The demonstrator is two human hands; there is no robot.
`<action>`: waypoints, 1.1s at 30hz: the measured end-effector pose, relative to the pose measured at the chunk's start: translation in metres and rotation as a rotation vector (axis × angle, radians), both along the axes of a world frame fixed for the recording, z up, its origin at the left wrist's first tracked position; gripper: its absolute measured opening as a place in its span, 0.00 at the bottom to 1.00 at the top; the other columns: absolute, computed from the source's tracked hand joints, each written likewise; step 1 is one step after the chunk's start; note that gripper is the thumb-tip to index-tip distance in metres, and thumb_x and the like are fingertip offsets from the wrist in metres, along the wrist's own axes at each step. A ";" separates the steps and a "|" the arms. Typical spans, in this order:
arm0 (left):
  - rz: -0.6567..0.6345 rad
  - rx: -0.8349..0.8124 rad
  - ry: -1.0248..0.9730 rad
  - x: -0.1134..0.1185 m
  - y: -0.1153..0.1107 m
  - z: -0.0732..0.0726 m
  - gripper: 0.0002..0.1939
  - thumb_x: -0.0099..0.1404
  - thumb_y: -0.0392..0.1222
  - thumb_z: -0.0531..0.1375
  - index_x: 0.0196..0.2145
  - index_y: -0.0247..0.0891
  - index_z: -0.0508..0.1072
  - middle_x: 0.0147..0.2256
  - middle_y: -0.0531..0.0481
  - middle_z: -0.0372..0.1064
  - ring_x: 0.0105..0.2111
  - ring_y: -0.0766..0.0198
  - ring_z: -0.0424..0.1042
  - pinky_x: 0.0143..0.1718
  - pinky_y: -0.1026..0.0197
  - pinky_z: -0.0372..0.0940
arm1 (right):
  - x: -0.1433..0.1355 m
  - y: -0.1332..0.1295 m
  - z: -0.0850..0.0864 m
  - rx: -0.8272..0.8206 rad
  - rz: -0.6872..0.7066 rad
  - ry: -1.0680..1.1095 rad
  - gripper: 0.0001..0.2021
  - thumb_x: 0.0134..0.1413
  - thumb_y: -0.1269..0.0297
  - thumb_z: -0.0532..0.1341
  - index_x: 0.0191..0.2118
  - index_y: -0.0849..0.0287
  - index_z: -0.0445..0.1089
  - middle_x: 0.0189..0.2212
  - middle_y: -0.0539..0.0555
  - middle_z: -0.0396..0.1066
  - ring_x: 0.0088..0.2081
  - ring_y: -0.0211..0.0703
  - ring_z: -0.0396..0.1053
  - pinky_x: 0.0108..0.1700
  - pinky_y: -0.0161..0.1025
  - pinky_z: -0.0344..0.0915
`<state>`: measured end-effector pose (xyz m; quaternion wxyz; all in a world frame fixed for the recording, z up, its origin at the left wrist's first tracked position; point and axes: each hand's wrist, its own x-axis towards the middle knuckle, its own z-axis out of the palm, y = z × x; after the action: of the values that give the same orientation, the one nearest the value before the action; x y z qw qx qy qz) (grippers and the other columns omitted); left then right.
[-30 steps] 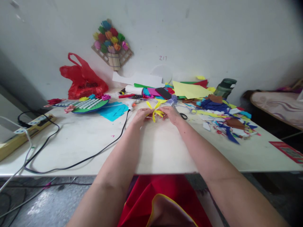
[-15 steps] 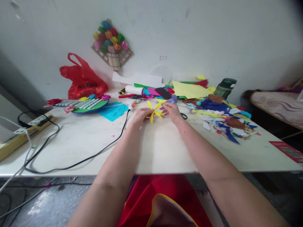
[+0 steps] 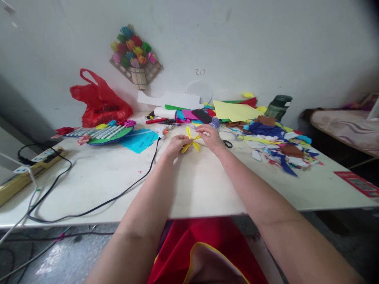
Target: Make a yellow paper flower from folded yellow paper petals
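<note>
A yellow paper flower (image 3: 194, 146) with several narrow petals is held just above the table, between my two hands. My left hand (image 3: 179, 144) is closed on its left side, thumb and fingers pinching near the centre. My right hand (image 3: 210, 137) has its fingertips closed on a petal at the upper right. Behind the hands lies a glue gun (image 3: 162, 130) with a black cord. Close to my right wrist are the black handles of scissors (image 3: 227, 143).
Paper scraps (image 3: 281, 146) pile up at the right, near a green bottle (image 3: 278, 107). At the left are a red plastic bag (image 3: 102, 104), blue paper (image 3: 140, 141), a decorated round board (image 3: 111, 136) and a power strip (image 3: 35, 167). Coloured sheets and a dark phone (image 3: 202, 116) lie behind.
The flower has turned a little in my hands, its petals now pointing differently. My right fingers have shifted left and up onto a petal. The whole view has tilted slightly.
</note>
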<state>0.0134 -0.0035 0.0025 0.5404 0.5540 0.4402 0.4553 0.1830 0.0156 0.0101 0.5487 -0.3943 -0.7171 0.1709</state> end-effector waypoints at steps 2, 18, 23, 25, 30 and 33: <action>-0.005 0.009 0.008 -0.001 0.002 -0.002 0.16 0.43 0.48 0.68 0.22 0.36 0.67 0.16 0.56 0.60 0.14 0.74 0.55 0.16 0.67 0.47 | -0.002 -0.003 0.001 -0.002 0.008 -0.036 0.09 0.44 0.75 0.58 0.27 0.57 0.74 0.39 0.54 0.73 0.46 0.43 0.68 0.54 0.43 0.61; -0.032 -0.043 -0.014 0.001 0.003 -0.004 0.18 0.40 0.45 0.70 0.25 0.33 0.70 0.17 0.55 0.63 0.16 0.74 0.59 0.17 0.68 0.50 | -0.004 0.007 -0.009 0.040 -0.010 -0.062 0.10 0.41 0.76 0.58 0.26 0.55 0.74 0.35 0.53 0.74 0.43 0.44 0.69 0.52 0.44 0.63; -0.003 -0.038 -0.036 0.002 0.003 -0.003 0.19 0.39 0.43 0.70 0.29 0.33 0.73 0.19 0.55 0.65 0.17 0.73 0.62 0.20 0.69 0.54 | -0.005 0.009 -0.011 0.043 -0.003 -0.023 0.09 0.40 0.76 0.59 0.24 0.55 0.73 0.34 0.52 0.74 0.42 0.44 0.70 0.51 0.44 0.64; -0.014 -0.024 -0.054 0.003 0.003 -0.003 0.19 0.39 0.43 0.70 0.30 0.33 0.73 0.20 0.54 0.67 0.17 0.73 0.62 0.20 0.68 0.56 | -0.005 0.009 -0.011 0.041 0.004 -0.012 0.08 0.40 0.75 0.59 0.24 0.55 0.73 0.34 0.52 0.74 0.42 0.44 0.70 0.50 0.44 0.64; 0.001 -0.014 -0.073 0.004 0.002 -0.003 0.20 0.40 0.42 0.70 0.33 0.32 0.74 0.19 0.55 0.66 0.16 0.74 0.61 0.20 0.69 0.55 | -0.006 0.009 -0.011 0.027 0.026 0.017 0.09 0.41 0.74 0.58 0.26 0.56 0.74 0.35 0.53 0.73 0.41 0.43 0.69 0.44 0.42 0.66; 0.017 -0.020 -0.056 0.006 0.001 -0.002 0.21 0.40 0.41 0.70 0.33 0.32 0.73 0.17 0.55 0.65 0.16 0.73 0.61 0.18 0.69 0.54 | -0.006 0.009 -0.012 0.018 0.033 0.018 0.10 0.40 0.75 0.57 0.27 0.56 0.74 0.36 0.53 0.73 0.42 0.43 0.69 0.43 0.41 0.67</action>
<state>0.0191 -0.0028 0.0010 0.5544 0.5317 0.4340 0.4707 0.1772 0.0243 -0.0017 0.5559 -0.3757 -0.7201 0.1771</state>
